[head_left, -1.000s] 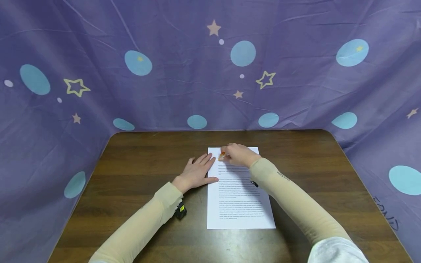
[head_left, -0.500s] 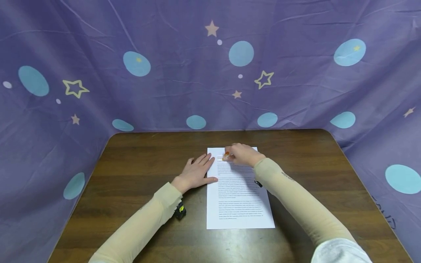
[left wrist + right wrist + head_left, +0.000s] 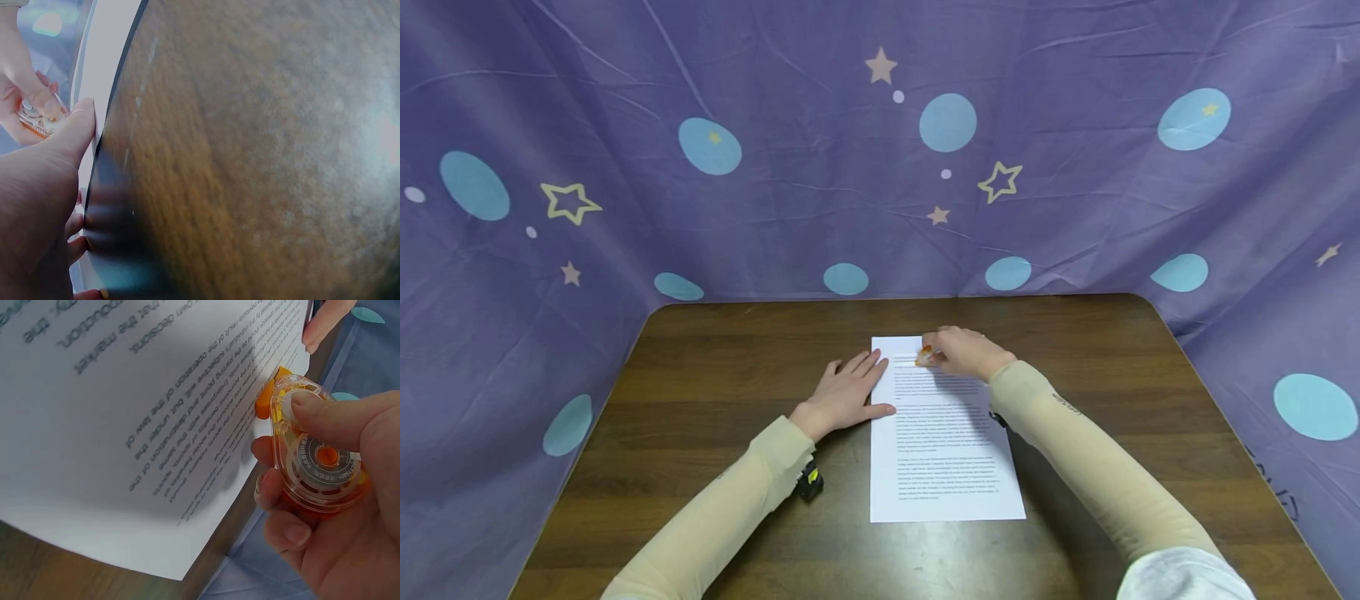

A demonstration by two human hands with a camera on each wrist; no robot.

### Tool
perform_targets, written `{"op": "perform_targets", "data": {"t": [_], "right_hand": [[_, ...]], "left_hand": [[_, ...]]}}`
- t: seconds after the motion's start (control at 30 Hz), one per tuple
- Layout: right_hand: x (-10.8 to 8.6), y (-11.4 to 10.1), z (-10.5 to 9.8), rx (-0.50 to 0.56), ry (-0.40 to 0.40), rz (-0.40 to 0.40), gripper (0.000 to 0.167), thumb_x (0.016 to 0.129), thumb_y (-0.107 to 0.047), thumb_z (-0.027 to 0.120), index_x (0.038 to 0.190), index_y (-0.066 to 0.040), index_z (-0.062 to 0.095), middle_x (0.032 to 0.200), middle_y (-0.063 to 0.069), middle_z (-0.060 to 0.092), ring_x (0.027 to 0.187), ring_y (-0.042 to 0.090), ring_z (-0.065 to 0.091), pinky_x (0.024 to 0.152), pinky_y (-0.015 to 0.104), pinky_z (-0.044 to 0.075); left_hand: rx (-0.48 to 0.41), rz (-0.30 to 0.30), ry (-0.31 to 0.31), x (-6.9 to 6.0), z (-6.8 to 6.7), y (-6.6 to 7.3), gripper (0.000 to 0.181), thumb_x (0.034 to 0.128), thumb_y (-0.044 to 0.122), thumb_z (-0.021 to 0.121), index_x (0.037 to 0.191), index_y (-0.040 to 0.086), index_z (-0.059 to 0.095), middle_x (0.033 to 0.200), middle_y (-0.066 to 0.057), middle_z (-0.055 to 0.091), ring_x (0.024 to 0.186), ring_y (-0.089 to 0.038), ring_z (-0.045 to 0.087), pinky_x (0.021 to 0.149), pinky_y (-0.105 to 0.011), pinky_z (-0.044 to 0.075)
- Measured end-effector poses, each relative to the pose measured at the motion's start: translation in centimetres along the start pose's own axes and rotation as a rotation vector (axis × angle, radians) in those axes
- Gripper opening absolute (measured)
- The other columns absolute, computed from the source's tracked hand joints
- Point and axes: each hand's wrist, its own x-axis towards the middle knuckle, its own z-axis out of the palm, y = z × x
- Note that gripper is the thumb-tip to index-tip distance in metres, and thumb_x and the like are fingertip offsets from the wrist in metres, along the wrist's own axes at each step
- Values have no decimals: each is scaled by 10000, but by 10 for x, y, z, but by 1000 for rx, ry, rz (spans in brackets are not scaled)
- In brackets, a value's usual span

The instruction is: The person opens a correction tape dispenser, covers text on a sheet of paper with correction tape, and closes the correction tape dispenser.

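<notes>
A printed sheet of paper (image 3: 947,467) lies flat on the wooden table. My right hand (image 3: 966,352) grips a correction tape dispenser (image 3: 322,459), clear with orange parts and a reel inside. Its orange tip meets the page at the upper lines of print, as the right wrist view shows. The thumb presses along the top of its case, with the other fingers curled beneath. On the sheet's left edge rests my left hand (image 3: 842,396), its fingers straight and spread, the fingertips and thumb over the paper. Whether tape lies on the page is too small to tell.
The brown wooden table (image 3: 715,400) extends to both sides of the sheet. Behind and beside it hangs a purple curtain (image 3: 820,167) with blue dots and stars. A small black device (image 3: 809,481) is strapped under the left wrist.
My right hand has slid a short way to the right across the top of the page with the correction tape dispenser. The left hand and the sheet have kept their places.
</notes>
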Motion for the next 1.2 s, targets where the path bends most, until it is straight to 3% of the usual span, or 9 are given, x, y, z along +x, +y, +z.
{"op": "perform_targets", "data": {"t": [0.4, 1.2], "right_hand": [[-6, 10, 2, 6, 34, -31, 114, 956, -97, 758, 1069, -104, 743, 949, 33, 689, 859, 191, 646, 779, 410, 569], [-18, 25, 0, -12, 27, 23, 100, 970, -148, 754, 1071, -152, 751, 938, 21, 677, 841, 189, 617, 773, 435, 562]], "left_hand": [[8, -15, -22, -1, -1, 1, 907, 1002, 671, 528, 1672, 133, 240, 1737, -81, 178, 1595, -293, 187, 1201, -639, 213], [8, -20, -24, 0, 0, 1, 911, 1002, 674, 524, 1674, 132, 233, 1739, -80, 172, 1596, -291, 181, 1199, -643, 213]]}}
